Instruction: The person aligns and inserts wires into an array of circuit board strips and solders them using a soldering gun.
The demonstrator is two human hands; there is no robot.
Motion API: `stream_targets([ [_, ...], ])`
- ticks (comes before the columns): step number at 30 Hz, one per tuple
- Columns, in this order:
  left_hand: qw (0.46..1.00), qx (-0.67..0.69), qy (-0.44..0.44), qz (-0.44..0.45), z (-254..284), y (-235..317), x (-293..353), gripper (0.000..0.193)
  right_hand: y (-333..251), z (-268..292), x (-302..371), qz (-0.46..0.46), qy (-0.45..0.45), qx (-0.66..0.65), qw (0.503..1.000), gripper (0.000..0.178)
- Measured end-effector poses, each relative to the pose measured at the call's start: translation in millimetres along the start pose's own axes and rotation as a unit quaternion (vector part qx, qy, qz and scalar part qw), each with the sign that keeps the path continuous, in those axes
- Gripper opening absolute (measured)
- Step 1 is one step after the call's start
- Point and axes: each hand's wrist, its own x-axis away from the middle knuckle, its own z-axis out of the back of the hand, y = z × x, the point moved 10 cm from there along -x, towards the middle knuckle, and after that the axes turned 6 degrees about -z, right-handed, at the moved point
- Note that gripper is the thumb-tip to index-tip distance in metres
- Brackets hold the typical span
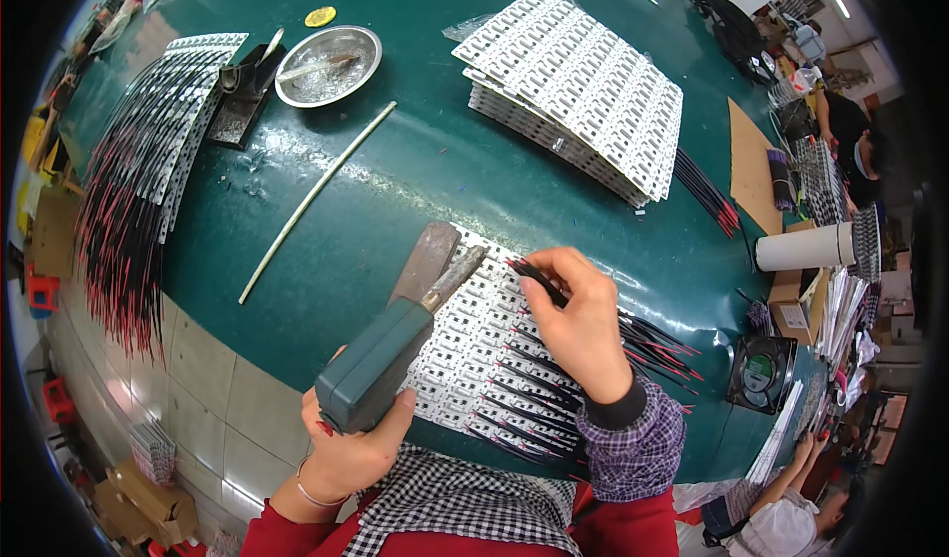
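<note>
My left hand is closed round the handle of a dark green soldering gun. Its worn metal tip lies over the upper part of a white circuit board panel on the table. Black wires with red ends are pinched in my right hand, their ends close to the tip at the panel's top. Further wires lie in rows across the panel's right side. Beside its upper left edge rests a brownish metal bar, partly behind the gun.
A tall stack of white panels stands at the back. At left are a metal bowl, a black holder, a pale rod and wired panels overhanging the edge. Right are a small fan, a white cylinder and other people.
</note>
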Motion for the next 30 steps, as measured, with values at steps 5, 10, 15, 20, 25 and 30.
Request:
stream_targets([
  [5, 1.000, 0.022, 0.013, -0.017, 1.4, -6.9, 7.4, 0.028, 6.2, -9.7, -2.1, -0.020, 0.001, 0.026, 0.999, 0.012],
  [10, 0.999, 0.027, -0.025, -0.035, -9.2, -2.2, -1.9, 0.027, 9.5, -11.4, -0.5, 0.006, 0.015, 0.035, 0.999, 0.010],
  [15, 0.997, 0.012, -0.050, -0.049, -14.8, 2.8, -2.9, 0.023, 6.3, -13.3, -0.2, 0.017, 0.019, 0.062, 0.998, 0.009],
  [20, 0.997, -0.007, -0.067, -0.034, -14.9, 3.6, -2.4, 0.023, -0.4, -15.2, -0.7, 0.017, 0.004, 0.075, 0.997, 0.011],
  [25, 0.998, 0.016, -0.046, -0.025, -16.3, 1.2, -3.2, 0.023, 3.4, -11.7, 0.6, 0.021, 0.003, 0.057, 0.998, 0.009],
  [30, 0.998, 0.012, -0.051, -0.036, -17.0, 0.1, -3.0, 0.022, 10.7, -14.5, -1.3, -0.032, -0.007, 0.064, 0.997, 0.013],
])
